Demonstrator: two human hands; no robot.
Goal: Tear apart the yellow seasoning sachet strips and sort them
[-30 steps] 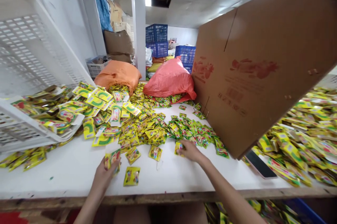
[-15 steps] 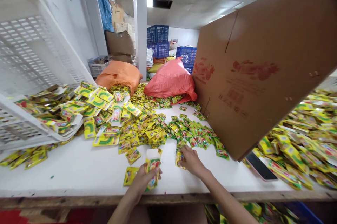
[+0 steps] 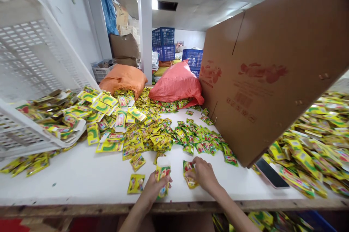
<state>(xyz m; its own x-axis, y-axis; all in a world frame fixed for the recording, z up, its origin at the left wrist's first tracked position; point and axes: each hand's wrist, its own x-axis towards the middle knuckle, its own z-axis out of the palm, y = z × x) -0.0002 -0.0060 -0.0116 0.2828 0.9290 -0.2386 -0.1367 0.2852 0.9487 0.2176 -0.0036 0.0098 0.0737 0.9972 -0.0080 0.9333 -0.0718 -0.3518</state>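
My left hand (image 3: 152,188) is wrapped round a small yellow and green box (image 3: 163,174), held upright with its white top flap raised. To its right, my right hand (image 3: 205,175) pinches small sachets (image 3: 190,177), a green one and a yellow one, low over the white tabletop (image 3: 95,177). A single yellow sachet (image 3: 136,183) lies left of the box. Beyond my hands are heaps of yellow sachets (image 3: 152,134) and green sachets (image 3: 200,135).
A tipped white crate (image 3: 51,137) spills packed boxes at the left. Orange (image 3: 124,77) and red sacks (image 3: 178,83) lie behind the heaps. A big carton (image 3: 261,61) leans at the right, beside a phone (image 3: 272,173) and more packed boxes (image 3: 313,152).
My left hand and its box have shifted slightly right. My right hand has moved right and down, and a green sachet now shows with the yellow one at its fingers.
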